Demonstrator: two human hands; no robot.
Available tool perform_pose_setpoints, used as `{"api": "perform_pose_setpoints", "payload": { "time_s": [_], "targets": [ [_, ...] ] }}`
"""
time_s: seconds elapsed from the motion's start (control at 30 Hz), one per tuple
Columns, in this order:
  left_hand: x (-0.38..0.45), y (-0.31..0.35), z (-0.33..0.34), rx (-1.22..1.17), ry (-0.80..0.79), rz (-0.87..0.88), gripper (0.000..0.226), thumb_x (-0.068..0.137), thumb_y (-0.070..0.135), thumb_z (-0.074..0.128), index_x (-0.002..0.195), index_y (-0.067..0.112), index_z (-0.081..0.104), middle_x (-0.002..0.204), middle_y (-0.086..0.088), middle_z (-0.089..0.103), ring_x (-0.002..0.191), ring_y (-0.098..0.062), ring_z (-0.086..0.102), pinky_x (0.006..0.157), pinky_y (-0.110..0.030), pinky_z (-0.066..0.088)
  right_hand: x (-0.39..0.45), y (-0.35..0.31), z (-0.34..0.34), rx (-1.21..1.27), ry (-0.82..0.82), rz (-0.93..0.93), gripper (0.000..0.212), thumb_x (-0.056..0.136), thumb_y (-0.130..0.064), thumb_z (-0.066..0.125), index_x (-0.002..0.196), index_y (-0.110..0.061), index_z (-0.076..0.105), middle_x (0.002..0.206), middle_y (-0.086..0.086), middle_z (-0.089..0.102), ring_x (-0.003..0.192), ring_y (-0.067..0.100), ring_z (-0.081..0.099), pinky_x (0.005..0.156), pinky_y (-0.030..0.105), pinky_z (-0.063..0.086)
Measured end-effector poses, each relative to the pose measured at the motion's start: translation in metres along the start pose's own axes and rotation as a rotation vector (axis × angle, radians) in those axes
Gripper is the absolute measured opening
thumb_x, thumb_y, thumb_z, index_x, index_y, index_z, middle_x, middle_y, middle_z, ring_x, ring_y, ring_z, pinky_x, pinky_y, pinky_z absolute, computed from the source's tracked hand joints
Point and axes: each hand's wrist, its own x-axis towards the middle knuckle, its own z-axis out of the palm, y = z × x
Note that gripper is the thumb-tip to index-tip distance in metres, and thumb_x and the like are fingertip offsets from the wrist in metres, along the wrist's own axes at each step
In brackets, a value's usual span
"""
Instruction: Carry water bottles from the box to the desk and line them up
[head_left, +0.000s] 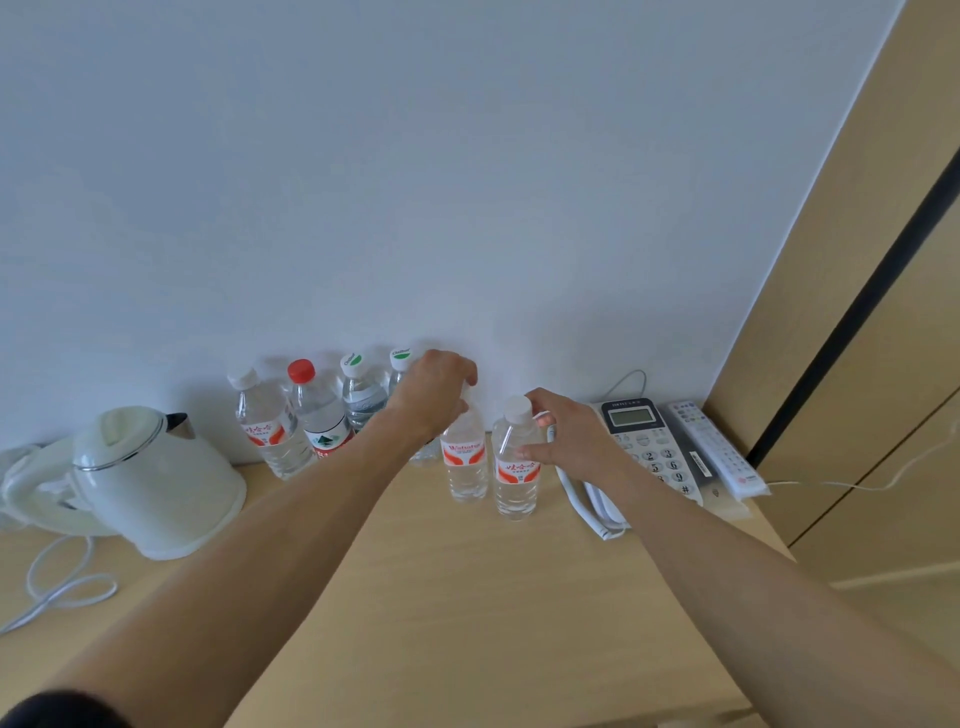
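Note:
Several clear water bottles stand on the wooden desk (457, 597) along the white wall. At the back stand a white-capped bottle (262, 423), a red-capped bottle (319, 410) and two green-and-white-capped bottles (361, 389) (401, 364). In front, my left hand (434, 395) grips the top of a red-labelled bottle (466, 460), hiding its cap. My right hand (563, 434) holds the side of another red-labelled, white-capped bottle (514, 462) next to it. Both bottles stand upright on the desk. The box is not in view.
A white electric kettle (150, 478) with its cord (57, 587) sits at the left. A desk telephone (649, 452) and a white remote control (714, 447) lie at the right, close to my right hand. A wooden panel (857, 312) bounds the right side.

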Motion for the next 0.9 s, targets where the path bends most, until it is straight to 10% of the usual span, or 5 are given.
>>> {"api": "perform_pose_setpoints", "payload": {
  "time_s": [0.5,0.9],
  "targets": [
    [0.043,-0.016,-0.001,0.095,0.038,-0.014,0.033,0.092,0.0,0.065,0.123,0.012,0.067,0.121,-0.009,0.065,0.109,-0.029,0.063,0.09,-0.035,0.051,0.0,-0.005,0.003,-0.093,0.042,0.004,0.051,0.075,-0.017,0.084,0.119,-0.02,0.059,0.113,-0.004,0.064,0.108,0.016,0.06,0.085,0.03,0.046],
    [0.035,-0.034,-0.008,0.335,0.127,0.09,0.029,0.094,0.029,0.07,0.121,0.021,0.067,0.114,0.003,0.069,0.108,-0.02,0.057,0.089,-0.03,0.044,0.047,-0.009,0.006,-0.156,0.15,0.014,0.047,0.076,-0.015,0.081,0.118,-0.013,0.06,0.111,0.003,0.067,0.102,0.024,0.061,0.089,0.037,0.049]
  ]
}}
